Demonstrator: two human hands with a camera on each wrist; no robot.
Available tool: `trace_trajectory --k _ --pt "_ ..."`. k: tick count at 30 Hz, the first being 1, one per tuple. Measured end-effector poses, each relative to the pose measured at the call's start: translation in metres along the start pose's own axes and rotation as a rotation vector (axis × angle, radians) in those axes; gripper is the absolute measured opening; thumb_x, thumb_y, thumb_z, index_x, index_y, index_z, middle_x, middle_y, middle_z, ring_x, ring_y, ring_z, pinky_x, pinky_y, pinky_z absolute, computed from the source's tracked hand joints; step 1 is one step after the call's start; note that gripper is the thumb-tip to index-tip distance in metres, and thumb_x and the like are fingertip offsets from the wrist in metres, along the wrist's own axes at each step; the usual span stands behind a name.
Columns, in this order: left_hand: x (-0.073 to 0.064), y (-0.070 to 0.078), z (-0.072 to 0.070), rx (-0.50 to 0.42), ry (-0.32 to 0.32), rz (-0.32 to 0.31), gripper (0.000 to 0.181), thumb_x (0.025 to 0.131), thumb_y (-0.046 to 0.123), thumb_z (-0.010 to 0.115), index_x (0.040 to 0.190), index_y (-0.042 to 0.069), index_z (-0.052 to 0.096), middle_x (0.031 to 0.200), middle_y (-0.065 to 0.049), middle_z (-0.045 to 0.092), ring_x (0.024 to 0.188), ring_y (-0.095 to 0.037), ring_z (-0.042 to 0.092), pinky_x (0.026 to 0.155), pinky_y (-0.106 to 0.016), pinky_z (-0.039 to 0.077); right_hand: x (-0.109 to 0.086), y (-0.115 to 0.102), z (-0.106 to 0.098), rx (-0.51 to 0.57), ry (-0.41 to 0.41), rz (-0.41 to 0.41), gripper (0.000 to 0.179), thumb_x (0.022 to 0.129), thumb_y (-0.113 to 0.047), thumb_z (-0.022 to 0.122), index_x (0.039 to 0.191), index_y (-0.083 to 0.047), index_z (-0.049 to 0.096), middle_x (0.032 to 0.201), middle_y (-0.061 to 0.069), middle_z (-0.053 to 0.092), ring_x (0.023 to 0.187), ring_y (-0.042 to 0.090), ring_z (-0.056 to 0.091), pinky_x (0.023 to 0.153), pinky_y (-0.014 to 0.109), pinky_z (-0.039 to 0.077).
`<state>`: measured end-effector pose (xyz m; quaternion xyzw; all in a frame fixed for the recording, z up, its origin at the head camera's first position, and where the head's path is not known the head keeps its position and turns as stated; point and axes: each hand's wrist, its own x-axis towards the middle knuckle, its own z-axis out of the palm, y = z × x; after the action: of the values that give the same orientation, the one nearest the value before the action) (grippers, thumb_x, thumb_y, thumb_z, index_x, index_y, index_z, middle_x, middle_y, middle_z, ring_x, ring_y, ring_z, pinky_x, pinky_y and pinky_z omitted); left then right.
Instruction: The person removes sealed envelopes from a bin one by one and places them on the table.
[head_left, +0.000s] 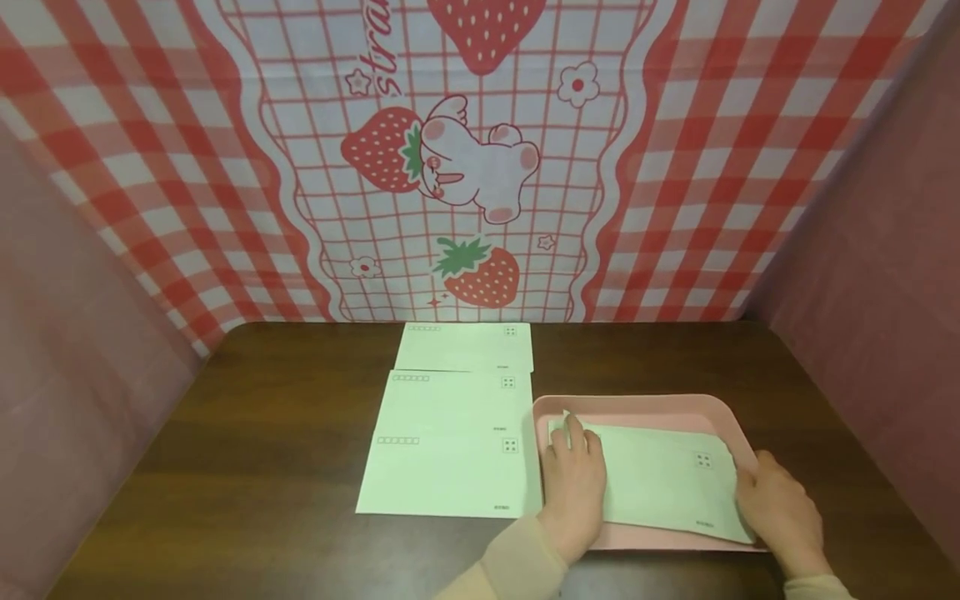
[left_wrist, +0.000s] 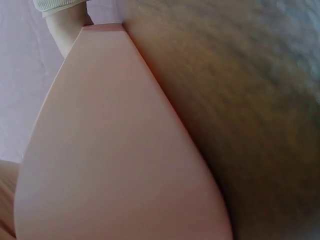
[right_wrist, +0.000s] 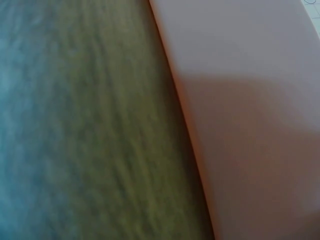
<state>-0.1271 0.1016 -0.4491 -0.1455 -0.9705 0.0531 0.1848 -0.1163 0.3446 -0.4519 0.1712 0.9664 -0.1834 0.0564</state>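
A pink tray (head_left: 633,405) holds white envelopes (head_left: 652,479) with a printed stamp box on the top one; how many lie there I cannot tell. My left hand (head_left: 573,487) grips their left end, fingers bent over it, and a small paper corner sticks up by the fingertips. At the opposite end my right hand (head_left: 780,508) holds the envelopes' right edge, thumb against the paper, beside the tray's right rim. Its other fingers are partly hidden. Both wrist views show mainly the tray's outer wall (left_wrist: 115,125), with part of the left hand (left_wrist: 7,200) in the left one.
Left of the tray, several white envelopes form an overlapping column; the front envelope (head_left: 442,479) lies close to the tray's left rim. All rest on a dark wooden table (head_left: 247,467). A strawberry-print cloth (head_left: 480,167) hangs behind, with pink cloth at both sides.
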Motion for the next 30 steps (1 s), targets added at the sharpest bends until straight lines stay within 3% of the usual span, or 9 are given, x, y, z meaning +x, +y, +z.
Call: trace_trajectory --k 4,8,11,14,17,20,22,25,30 --pt "0.001 -0.001 0.001 -0.197 0.032 -0.002 0.053 0.078 0.011 0.066 0.127 0.005 0.047 0.128 -0.015 0.045 0.081 -0.014 0.055 0.065 -0.018 0.046 0.001 0.0 0.0 0.007 0.0 -0.005 0.04 0.094 -0.023 0.032 0.116 0.01 0.036 0.107 0.037 0.046 0.09 0.057 0.048 0.062 0.054 0.04" --pt "0.001 -0.006 -0.002 -0.614 -0.091 -0.072 0.082 0.073 -0.011 0.061 0.143 0.002 0.018 0.129 -0.018 0.039 0.055 -0.004 0.046 0.048 -0.012 0.039 0.001 0.002 0.001 0.007 0.007 -0.004 0.039 0.094 -0.022 0.032 0.116 0.01 0.037 0.108 0.037 0.046 0.09 0.057 0.048 0.061 0.054 0.04" --pt "0.002 -0.011 -0.004 -0.856 -0.203 -0.149 0.087 0.076 -0.016 0.052 0.145 0.007 0.006 0.096 -0.009 0.057 0.044 -0.004 0.036 0.042 -0.015 0.032 0.003 0.004 0.002 0.006 0.005 0.0 0.04 0.093 -0.022 0.032 0.116 0.01 0.036 0.108 0.038 0.046 0.09 0.057 0.048 0.061 0.054 0.04" --pt "0.002 -0.015 -0.004 -0.929 -0.216 -0.177 0.077 0.081 -0.011 0.048 0.145 0.005 0.008 0.054 0.004 0.044 0.038 -0.004 0.032 0.038 -0.017 0.028 0.004 0.004 0.001 0.005 0.0 0.004 0.04 0.094 -0.023 0.032 0.116 0.009 0.036 0.108 0.037 0.046 0.09 0.056 0.048 0.06 0.053 0.04" --pt "0.0 -0.018 -0.003 -0.976 -0.221 -0.197 0.063 0.087 -0.004 0.046 0.142 0.001 0.016 0.047 0.006 0.037 0.033 -0.004 0.03 0.034 -0.016 0.025 0.003 0.005 0.002 0.011 0.001 0.004 0.039 0.094 -0.023 0.032 0.117 0.009 0.036 0.108 0.037 0.047 0.089 0.056 0.049 0.059 0.053 0.04" --pt "0.0 -0.021 -0.003 -1.036 -0.223 -0.205 0.05 0.089 -0.001 0.047 0.135 -0.002 0.03 0.056 -0.001 0.053 0.043 -0.004 0.048 0.04 -0.014 0.035 0.002 0.004 0.002 0.012 0.007 -0.001 0.039 0.094 -0.023 0.032 0.116 0.009 0.037 0.108 0.037 0.046 0.088 0.057 0.049 0.059 0.053 0.04" --pt "0.0 -0.022 -0.002 -1.074 -0.243 -0.209 0.04 0.089 0.001 0.048 0.129 -0.003 0.041 0.073 -0.009 0.065 0.058 -0.007 0.06 0.048 -0.013 0.042 0.002 0.004 0.002 0.013 0.001 -0.002 0.039 0.094 -0.023 0.032 0.116 0.009 0.037 0.108 0.037 0.046 0.089 0.057 0.048 0.06 0.053 0.04" --pt "-0.001 -0.024 -0.001 -1.081 -0.249 -0.194 0.028 0.089 0.003 0.049 0.116 -0.002 0.054 0.098 -0.015 0.067 0.08 -0.009 0.065 0.06 -0.013 0.047 0.002 0.004 0.001 0.009 -0.015 -0.002 0.041 0.094 -0.023 0.031 0.117 0.011 0.035 0.108 0.038 0.046 0.09 0.057 0.048 0.061 0.053 0.04" --pt "-0.002 -0.025 -0.001 -1.093 -0.27 -0.188 0.024 0.089 0.006 0.05 0.111 -0.001 0.058 0.1 -0.015 0.067 0.068 -0.002 0.059 0.055 -0.012 0.045 0.001 0.003 0.0 0.004 -0.024 -0.012 0.043 0.094 -0.023 0.032 0.118 0.013 0.034 0.106 0.038 0.047 0.09 0.055 0.049 0.061 0.053 0.041"
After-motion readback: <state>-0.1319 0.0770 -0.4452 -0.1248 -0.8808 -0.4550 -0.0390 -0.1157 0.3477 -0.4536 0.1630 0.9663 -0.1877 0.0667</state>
